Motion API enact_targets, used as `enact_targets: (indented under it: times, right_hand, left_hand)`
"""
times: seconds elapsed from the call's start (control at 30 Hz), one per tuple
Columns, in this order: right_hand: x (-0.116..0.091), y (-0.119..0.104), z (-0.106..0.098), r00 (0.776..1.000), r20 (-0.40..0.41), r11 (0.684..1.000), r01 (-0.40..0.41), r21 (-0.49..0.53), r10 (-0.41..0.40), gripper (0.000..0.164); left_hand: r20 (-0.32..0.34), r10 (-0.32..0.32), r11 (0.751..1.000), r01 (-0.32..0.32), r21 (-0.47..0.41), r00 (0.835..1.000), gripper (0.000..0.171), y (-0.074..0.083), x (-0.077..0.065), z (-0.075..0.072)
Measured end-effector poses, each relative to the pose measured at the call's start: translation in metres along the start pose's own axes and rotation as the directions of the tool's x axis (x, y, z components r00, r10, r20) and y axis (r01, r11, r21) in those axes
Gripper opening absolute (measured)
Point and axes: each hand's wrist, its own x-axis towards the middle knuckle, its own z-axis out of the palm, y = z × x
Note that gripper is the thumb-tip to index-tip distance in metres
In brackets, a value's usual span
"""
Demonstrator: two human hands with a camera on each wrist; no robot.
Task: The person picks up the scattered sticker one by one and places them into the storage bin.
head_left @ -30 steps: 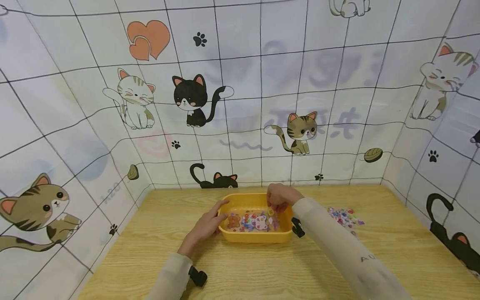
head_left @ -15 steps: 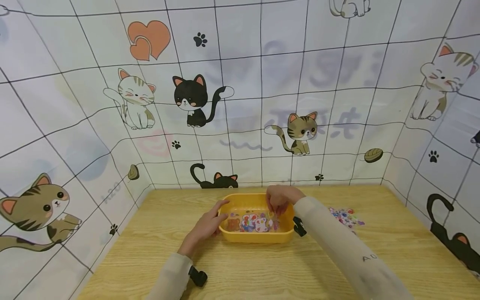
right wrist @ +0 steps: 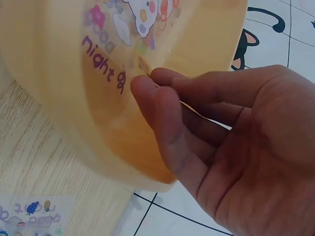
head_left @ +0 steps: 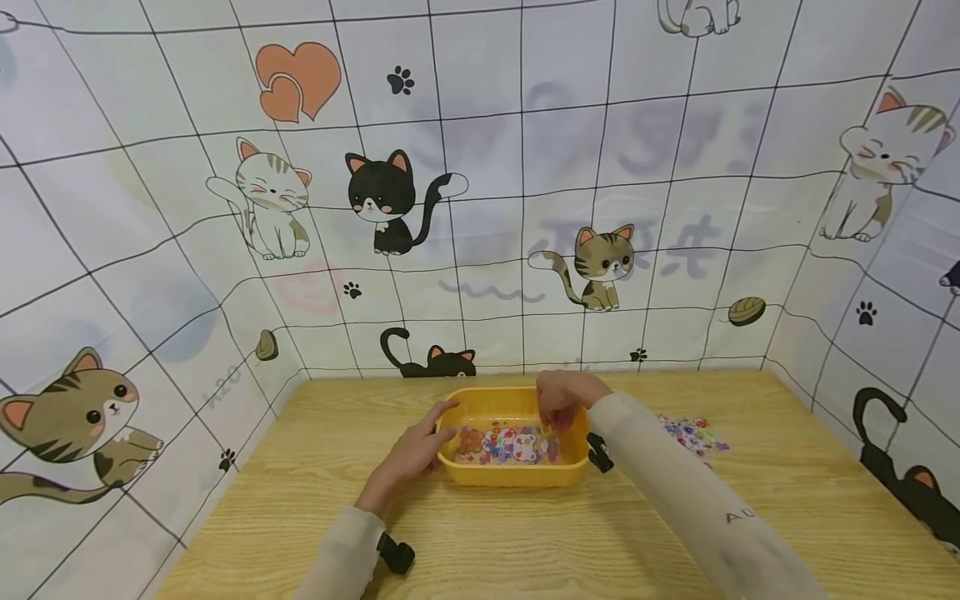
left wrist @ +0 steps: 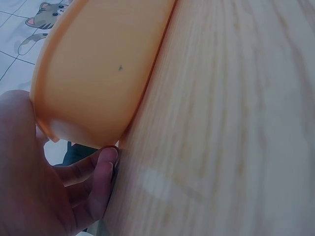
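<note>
A yellow plastic basin [head_left: 513, 476] stands on the wooden table, with cartoon stickers [head_left: 525, 447] across its floor: a brown bear, a white bear and small colourful shapes. My left hand [head_left: 412, 450] grips the basin's left end, thumb over the rim. In the left wrist view, its curled fingers [left wrist: 101, 172] lie low beside the outer wall. My right hand [head_left: 558, 396] reaches inside at the right end. Its thumb and fingertips pinch a small yellow-edged sticker [right wrist: 141, 64], mostly hidden behind the fingers. Purple "night" lettering [right wrist: 103, 61] lies close by on the basin floor.
To the right of the basin, a pile of small colourful stickers [head_left: 693, 435] lies on the table [head_left: 480, 542], partly behind the right sleeve. A clear sheet with purple lettering [right wrist: 34, 214] shows in the right wrist view. Cat-patterned walls [head_left: 480, 317] border the table's back and sides.
The right hand has dipped slightly into the basin and then shifted a little right, its small yellow-edged sticker now less visible from above. The left hand has stayed in place.
</note>
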Motion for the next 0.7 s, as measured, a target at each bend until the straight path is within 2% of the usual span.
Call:
enact_targets:
  times: [0.43, 0.7]
  right_hand:
    - [-0.0029, -0.0048, 0.0058, 0.995, 0.014, 0.995, -0.102, 0.011, 0.102, 0.018]
    - [0.0023, -0.008, 0.0078, 0.992, 0.019, 0.989, -0.123, -0.078, 0.125, 0.018]
  left_hand:
    - [-0.005, -0.002, 1.0, 0.002, 0.015, 1.0, 0.05, 0.0003, -0.002, -0.0005]
    - [-0.006, -0.005, 1.0, 0.005, 0.009, 1.0, 0.05, 0.0007, -0.0014, -0.0001]
